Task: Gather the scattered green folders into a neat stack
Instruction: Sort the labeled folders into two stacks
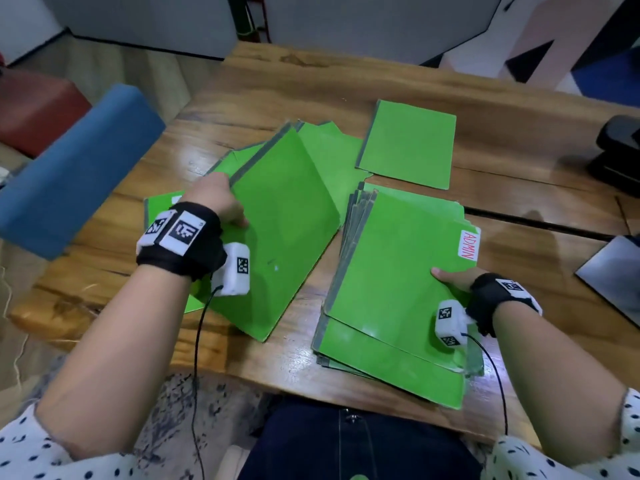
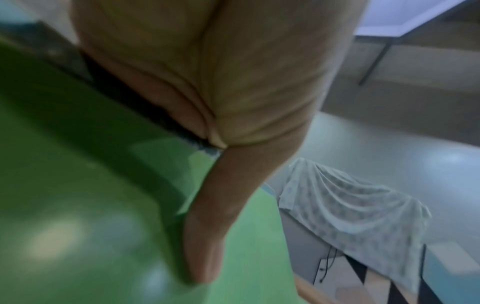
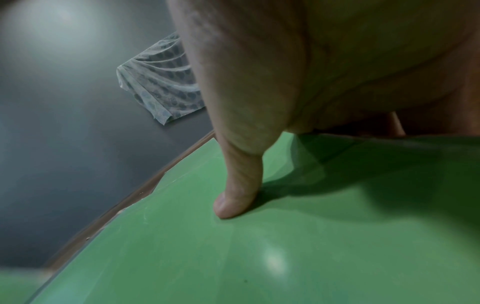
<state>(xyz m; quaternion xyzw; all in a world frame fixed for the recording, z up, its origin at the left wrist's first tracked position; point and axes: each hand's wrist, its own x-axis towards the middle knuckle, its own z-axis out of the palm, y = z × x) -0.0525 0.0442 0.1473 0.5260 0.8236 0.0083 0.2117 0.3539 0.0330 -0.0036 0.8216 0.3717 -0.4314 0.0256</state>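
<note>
My left hand (image 1: pixel 218 202) grips a green folder (image 1: pixel 280 233) by its grey spine edge and holds it tilted up off the table; the thumb (image 2: pixel 205 242) lies on its face. Under it, several more green folders (image 1: pixel 325 150) lie fanned out. At the right is a stack of green folders (image 1: pixel 398 282), the top one carrying a white "ADMIN" label (image 1: pixel 468 244). My right hand (image 1: pixel 453 278) pinches the stack's right edge, with the thumb (image 3: pixel 236 197) pressed on the top folder (image 3: pixel 311 236). One single green folder (image 1: pixel 408 143) lies apart, farther back.
The wooden table (image 1: pixel 277 81) carries a black device (image 1: pixel 620 150) at the far right edge and a dark flat sheet (image 1: pixel 613 268) at the right. A blue padded seat (image 1: pixel 79 168) and a red one (image 1: pixel 34 109) stand to the left of the table.
</note>
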